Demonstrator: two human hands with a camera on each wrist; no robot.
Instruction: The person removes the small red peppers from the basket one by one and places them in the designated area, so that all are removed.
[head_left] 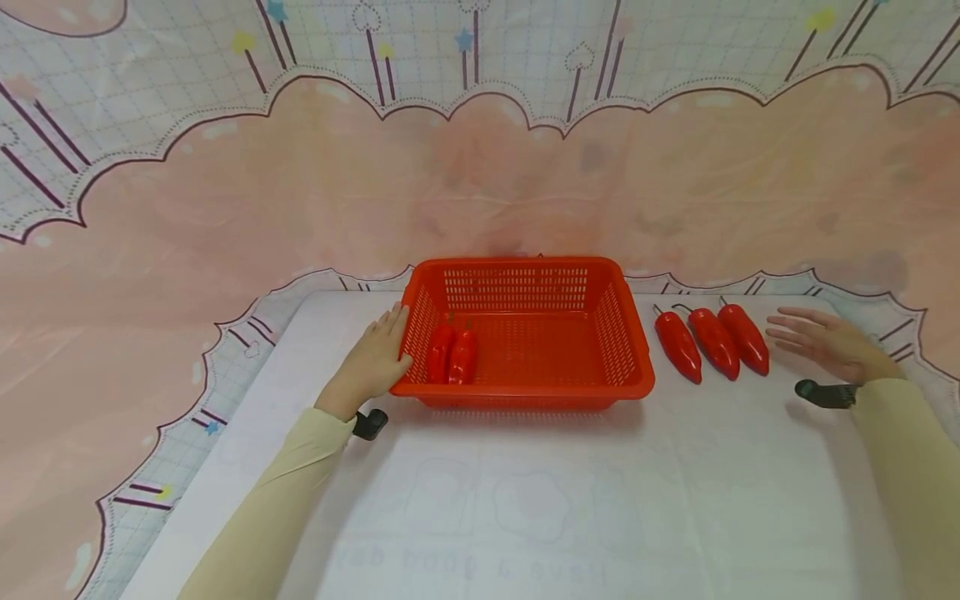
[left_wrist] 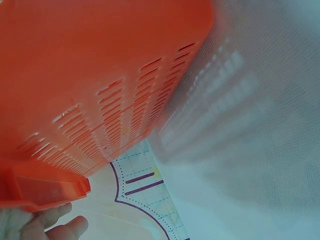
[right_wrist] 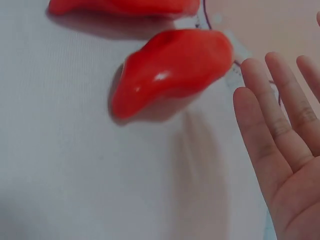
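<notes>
Touching basket (head_left: 525, 390) L edge, my L hand (head_left: 371, 354) straight-fingered, R hand (head_left: 831, 342) wide, peppers (head_left: 715, 343) nr far R corner of table (head_left: 712, 483)

Across my three views I count one red basket (head_left: 525, 392); two red peppers (head_left: 462, 357) inside it and three red peppers (head_left: 715, 342) beside it, five altogether; one left hand (head_left: 372, 354) and one right hand (head_left: 832, 343); two sleeves (head_left: 277, 492); two black wrist devices (head_left: 370, 424); one desk (head_left: 487, 500).

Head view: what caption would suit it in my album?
Left hand at a red basket holding two peppers, right hand beside three more peppers.
</notes>
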